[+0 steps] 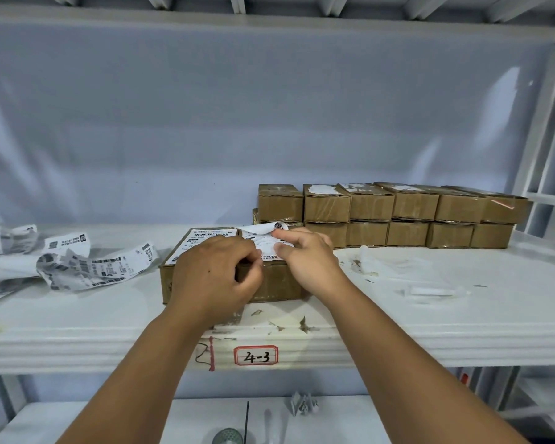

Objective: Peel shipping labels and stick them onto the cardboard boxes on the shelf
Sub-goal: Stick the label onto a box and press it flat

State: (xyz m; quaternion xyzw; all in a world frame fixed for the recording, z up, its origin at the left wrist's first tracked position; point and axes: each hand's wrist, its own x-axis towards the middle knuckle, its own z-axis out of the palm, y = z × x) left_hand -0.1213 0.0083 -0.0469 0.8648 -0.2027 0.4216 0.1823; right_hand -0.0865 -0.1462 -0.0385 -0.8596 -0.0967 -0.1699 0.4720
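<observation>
Two brown cardboard boxes stand side by side at the shelf's front. The left box (pixel 170 283) carries a flat white label (pixel 205 234). On the right box (pixel 273 283) lies a second shipping label (pixel 265 233) whose far end curls up. My left hand (pixel 215 274) has its fingers curled at the label's near edge, over the gap between the boxes. My right hand (pixel 305 254) pinches that label between thumb and forefinger. Both hands hide most of the box tops.
A two-layer row of small cardboard boxes (pixel 407 216) fills the back right of the white shelf (pixel 430 331). Crumpled printed label strips (pixel 87 264) lie at left. Clear backing scraps (pixel 414 283) lie at right. A tag reading 4-3 (pixel 255 355) marks the shelf edge.
</observation>
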